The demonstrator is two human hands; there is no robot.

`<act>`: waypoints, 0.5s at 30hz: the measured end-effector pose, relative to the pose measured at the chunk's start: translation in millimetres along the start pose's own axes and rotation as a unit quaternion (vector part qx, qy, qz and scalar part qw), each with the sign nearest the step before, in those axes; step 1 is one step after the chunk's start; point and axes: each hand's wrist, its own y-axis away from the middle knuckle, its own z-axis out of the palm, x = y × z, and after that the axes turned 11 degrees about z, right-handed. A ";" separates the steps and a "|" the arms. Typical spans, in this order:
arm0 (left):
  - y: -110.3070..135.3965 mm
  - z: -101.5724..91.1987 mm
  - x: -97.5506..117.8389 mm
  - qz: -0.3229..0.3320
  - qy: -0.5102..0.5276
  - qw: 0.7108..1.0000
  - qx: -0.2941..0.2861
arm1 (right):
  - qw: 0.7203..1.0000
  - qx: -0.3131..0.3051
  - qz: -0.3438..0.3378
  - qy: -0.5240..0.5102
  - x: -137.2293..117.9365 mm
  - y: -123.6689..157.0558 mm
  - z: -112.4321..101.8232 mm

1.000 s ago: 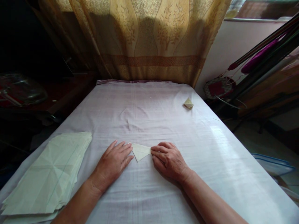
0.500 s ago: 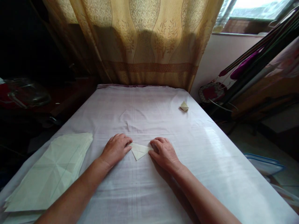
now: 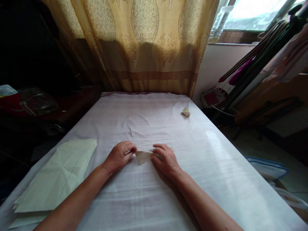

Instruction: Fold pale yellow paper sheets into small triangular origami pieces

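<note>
Between my two hands, near the middle of the cloth-covered table, is a small folded piece of paper (image 3: 142,157), pale and roughly triangular with its point toward me. My left hand (image 3: 121,155) pinches its left corner between thumb and fingers. At the right corner, my right hand (image 3: 165,158) grips it the same way, the fingertips partly hiding that end. Its upper edge looks slightly raised off the cloth. A stack of creased paper sheets (image 3: 56,176) lies to the left of my left forearm.
A small folded paper shape (image 3: 186,112) sits at the table's far right. The light tablecloth (image 3: 204,179) has a few wrinkles. Beyond the far edge hangs a patterned yellow curtain (image 3: 144,61). Blue-rimmed plastic containers (image 3: 267,168) stand below the right edge.
The folded paper has tilted up, its face now darker and its top edge raised. Both hands stay at its corners. The view has shifted a little.
</note>
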 end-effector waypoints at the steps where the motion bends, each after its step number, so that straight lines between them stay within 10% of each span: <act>1: 2.1 0.7 0.8 0.007 -0.004 1.000 0.019 | 1.000 0.018 -0.020 -0.015 -0.5 0.6 -2.1; 6: 7.0 9.1 3.5 0.048 -0.072 0.992 0.097 | 0.984 0.082 -0.156 0.003 -9.6 5.7 -22.7; 15: 22.7 21.3 26.3 0.091 -0.097 0.991 0.029 | 0.960 -0.062 -0.219 0.165 -7.2 17.5 -17.1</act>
